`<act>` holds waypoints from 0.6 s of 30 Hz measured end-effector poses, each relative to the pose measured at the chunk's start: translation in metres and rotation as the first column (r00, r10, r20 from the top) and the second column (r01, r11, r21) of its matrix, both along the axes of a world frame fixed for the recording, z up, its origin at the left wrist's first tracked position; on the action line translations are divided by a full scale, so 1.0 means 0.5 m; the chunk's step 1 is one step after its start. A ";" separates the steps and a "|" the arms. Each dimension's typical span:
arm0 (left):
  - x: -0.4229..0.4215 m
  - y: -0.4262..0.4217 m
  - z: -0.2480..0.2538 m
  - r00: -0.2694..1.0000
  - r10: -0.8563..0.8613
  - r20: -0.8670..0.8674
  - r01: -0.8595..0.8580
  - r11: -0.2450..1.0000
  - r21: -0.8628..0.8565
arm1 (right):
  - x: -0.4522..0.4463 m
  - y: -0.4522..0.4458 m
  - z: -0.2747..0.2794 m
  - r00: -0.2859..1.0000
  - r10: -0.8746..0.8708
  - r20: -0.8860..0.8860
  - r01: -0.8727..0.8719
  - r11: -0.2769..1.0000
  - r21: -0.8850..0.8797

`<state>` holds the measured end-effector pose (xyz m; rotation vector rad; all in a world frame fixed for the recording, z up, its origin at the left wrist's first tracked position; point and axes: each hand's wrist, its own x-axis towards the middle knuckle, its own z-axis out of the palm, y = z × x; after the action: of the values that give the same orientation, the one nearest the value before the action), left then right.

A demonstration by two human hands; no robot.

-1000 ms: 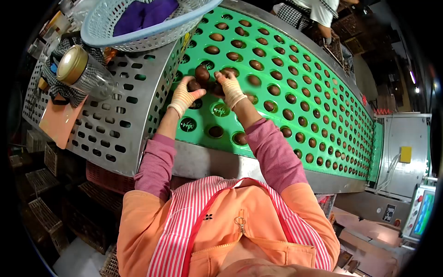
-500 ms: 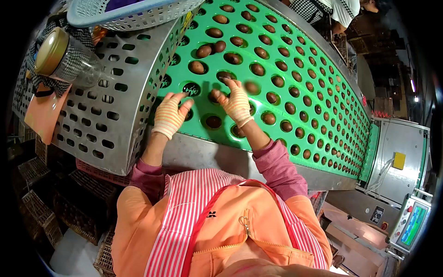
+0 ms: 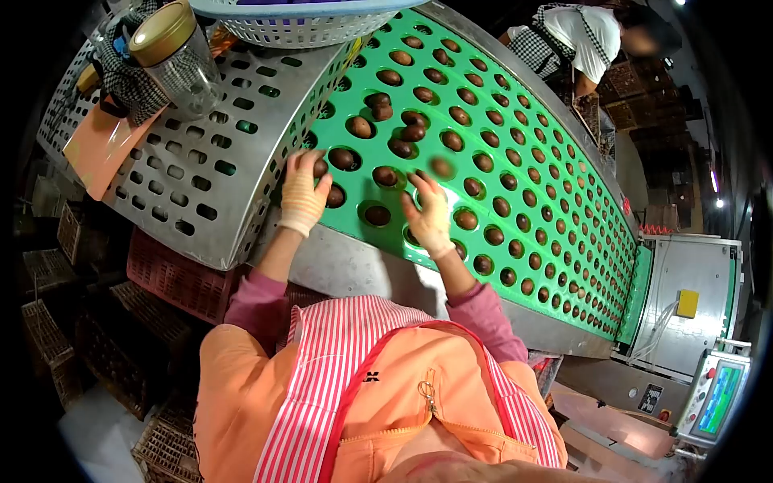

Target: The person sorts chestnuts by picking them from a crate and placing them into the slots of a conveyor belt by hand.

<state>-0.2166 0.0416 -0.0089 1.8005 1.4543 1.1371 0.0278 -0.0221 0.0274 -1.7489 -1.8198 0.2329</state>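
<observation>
Has a brown egg (image 3: 320, 168) at the left hand (image 3: 303, 193) (none visible there just before). Has drawn the right hand (image 3: 430, 216) away from another egg (image 3: 386, 175). Shows a once-empty hollow (image 3: 345, 158) of the green tray (image 3: 360, 191) filled, and two eggs (image 3: 412, 131) at a formerly single spot.

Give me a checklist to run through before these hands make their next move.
1. Right hand free: ok, fingers spread over the green panel, no egg showing in it.
2. Left hand grip on the brown egg at its fingertips: cannot tell whether held or only touched.
3. One egg per hole: not ok, the extra egg sits against another.
4. Jar lid on: ok.
5. Co-worker out of the way: ok, across the panel.
6. Screen reading: cannot tell, too small.
</observation>
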 end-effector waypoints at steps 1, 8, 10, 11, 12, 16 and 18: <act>0.008 0.018 0.000 0.991 0.012 -0.131 -0.002 0.997 0.080 | 0.033 -0.033 -0.009 0.988 -0.106 -0.111 0.100 0.993 -0.058; 0.080 0.103 -0.014 0.489 0.004 -0.872 0.095 0.994 0.058 | 0.196 -0.299 -0.040 0.876 -0.468 0.119 0.462 0.884 0.070; 0.067 0.116 0.009 0.410 0.066 -0.910 0.085 0.990 0.110 | 0.197 -0.361 -0.048 0.859 -0.486 0.160 0.471 0.874 0.123; 0.067 0.125 -0.003 0.396 0.041 -0.917 0.087 0.993 0.082 | 0.197 -0.384 -0.065 0.852 -0.493 0.178 0.472 0.869 0.149; 0.073 0.135 0.000 0.381 0.017 -0.925 0.088 0.995 0.054 | 0.187 -0.395 -0.073 0.843 -0.499 0.200 0.469 0.864 0.181; 0.119 0.169 0.026 0.532 -0.132 -0.836 0.037 0.990 -0.133 | 0.189 -0.396 -0.076 0.840 -0.521 0.155 0.488 0.848 0.206; 0.169 0.187 0.052 0.704 -0.161 -0.692 0.109 0.987 -0.118 | 0.191 -0.394 -0.075 0.833 -0.533 0.148 0.502 0.841 0.201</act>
<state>-0.1321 0.1350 0.0172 2.3843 1.6798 0.2903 0.1233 -0.2191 -0.0099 -2.1318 -1.3638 -0.3079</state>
